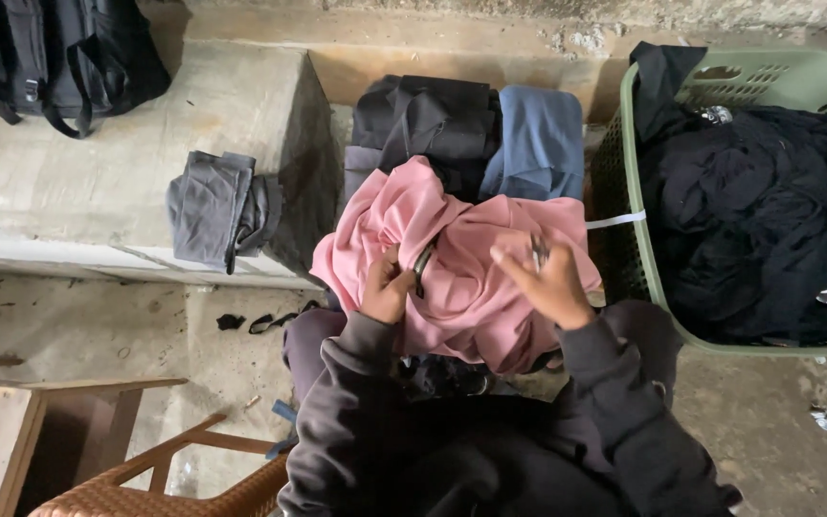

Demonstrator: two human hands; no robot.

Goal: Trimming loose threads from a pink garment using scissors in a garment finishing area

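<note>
Both hands ( [387, 287], [547, 278]) clutch pink garment [461, 287] (bunched between them)

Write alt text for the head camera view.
Seen from above, a person's left hand and right hand grip a pink garment on their lap. Folded dark and blue clothes lie ahead, and a green laundry basket of black clothing stands at right.

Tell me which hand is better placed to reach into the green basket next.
Probably the right hand: it rests on the pink garment on the side nearest the basket. The left hand grips the garment farther away.
</note>
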